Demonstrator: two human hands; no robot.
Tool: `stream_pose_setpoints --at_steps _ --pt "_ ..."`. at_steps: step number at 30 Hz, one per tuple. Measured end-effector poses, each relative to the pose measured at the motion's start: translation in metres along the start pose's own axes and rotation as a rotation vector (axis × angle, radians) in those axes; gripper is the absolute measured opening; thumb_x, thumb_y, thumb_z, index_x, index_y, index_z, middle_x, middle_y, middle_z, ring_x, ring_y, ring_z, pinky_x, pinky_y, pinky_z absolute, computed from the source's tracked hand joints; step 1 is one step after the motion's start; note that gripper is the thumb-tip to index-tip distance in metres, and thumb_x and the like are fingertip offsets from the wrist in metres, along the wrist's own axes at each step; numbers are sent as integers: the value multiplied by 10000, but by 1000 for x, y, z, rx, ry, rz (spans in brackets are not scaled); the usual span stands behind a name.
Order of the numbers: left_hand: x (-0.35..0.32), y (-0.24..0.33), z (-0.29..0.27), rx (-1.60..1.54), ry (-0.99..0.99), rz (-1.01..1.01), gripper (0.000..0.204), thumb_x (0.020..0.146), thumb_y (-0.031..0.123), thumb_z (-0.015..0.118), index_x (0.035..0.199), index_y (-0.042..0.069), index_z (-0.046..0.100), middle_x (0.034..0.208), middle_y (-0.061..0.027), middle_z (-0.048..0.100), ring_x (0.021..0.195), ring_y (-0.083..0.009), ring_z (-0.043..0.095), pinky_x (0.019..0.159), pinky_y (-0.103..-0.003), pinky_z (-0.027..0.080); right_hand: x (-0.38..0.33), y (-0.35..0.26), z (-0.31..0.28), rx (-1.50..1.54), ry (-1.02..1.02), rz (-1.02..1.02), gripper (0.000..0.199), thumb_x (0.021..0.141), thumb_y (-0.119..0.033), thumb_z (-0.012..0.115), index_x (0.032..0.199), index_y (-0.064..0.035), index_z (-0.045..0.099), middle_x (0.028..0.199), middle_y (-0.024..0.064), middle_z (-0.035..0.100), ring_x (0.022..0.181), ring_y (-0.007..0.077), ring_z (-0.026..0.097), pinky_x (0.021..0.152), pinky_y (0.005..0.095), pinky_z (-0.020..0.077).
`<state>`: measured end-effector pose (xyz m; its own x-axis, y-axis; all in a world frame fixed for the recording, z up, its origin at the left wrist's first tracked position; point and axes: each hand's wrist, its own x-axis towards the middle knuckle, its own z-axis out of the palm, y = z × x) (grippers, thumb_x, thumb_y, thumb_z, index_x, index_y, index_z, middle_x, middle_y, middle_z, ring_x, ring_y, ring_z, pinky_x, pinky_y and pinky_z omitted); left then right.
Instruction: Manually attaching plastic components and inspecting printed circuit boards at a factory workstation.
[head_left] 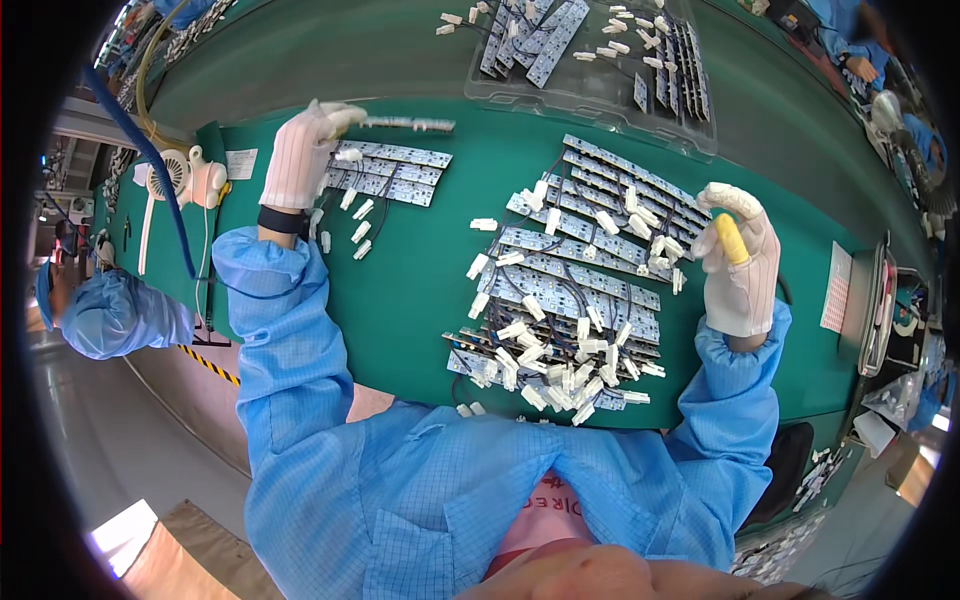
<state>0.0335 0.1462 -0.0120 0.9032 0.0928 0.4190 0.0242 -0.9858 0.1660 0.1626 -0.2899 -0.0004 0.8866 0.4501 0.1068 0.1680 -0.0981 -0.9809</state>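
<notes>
My left hand (303,150), in a white glove, grips one end of a narrow circuit strip (412,124) and holds it just above a small row of similar strips (392,172) with white connectors. My right hand (738,255), gloved with a yellow finger cot, hangs curled at the right edge of a big heap of circuit strips (570,290) with black wires and white plugs; I cannot tell whether it holds anything. Both sleeves are light blue.
A clear plastic tray (600,95) holding more strips lies at the far side of the green mat (410,290). A small white fan (180,178) stands at the left. A person in blue works at the far left, another at the top right.
</notes>
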Motion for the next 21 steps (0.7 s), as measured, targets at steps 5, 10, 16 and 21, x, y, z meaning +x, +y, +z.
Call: stream_pose_setpoints --at_steps 5,10,16,21 --pt "-11 -17 -6 -10 -78 11 336 795 -6 515 1068 146 639 1055 -150 637 1041 -320 589 892 -379 463 23 29 -21 -830 56 -330 350 810 -112 645 1151 -85 570 1179 106 569 1097 264 535 905 329 434" --pt "5 63 -42 -374 252 -202 266 873 23 528 1105 90 640 1116 -127 628 1043 -249 593 906 -312 448 25 54 -24 -1053 -80 -339 351 777 -62 674 1105 -70 549 1251 114 516 1191 319 471 983 373 398" --pt "2 152 -12 -938 60 -11 590 855 426 603 1280 37 475 1277 -130 518 1158 -242 515 1001 -354 388 2 -14 -2 453 18 -30 377 794 -97 696 1131 -57 531 1084 148 568 786 164 583 594 216 469" --pt "-13 167 3 -1436 -141 -48 792 821 532 602 1384 49 324 1365 -151 423 1282 -284 401 1062 -385 318 -16 -19 15 522 21 -116 339 826 -83 658 1139 -52 532 1082 151 572 772 172 595 601 227 474"
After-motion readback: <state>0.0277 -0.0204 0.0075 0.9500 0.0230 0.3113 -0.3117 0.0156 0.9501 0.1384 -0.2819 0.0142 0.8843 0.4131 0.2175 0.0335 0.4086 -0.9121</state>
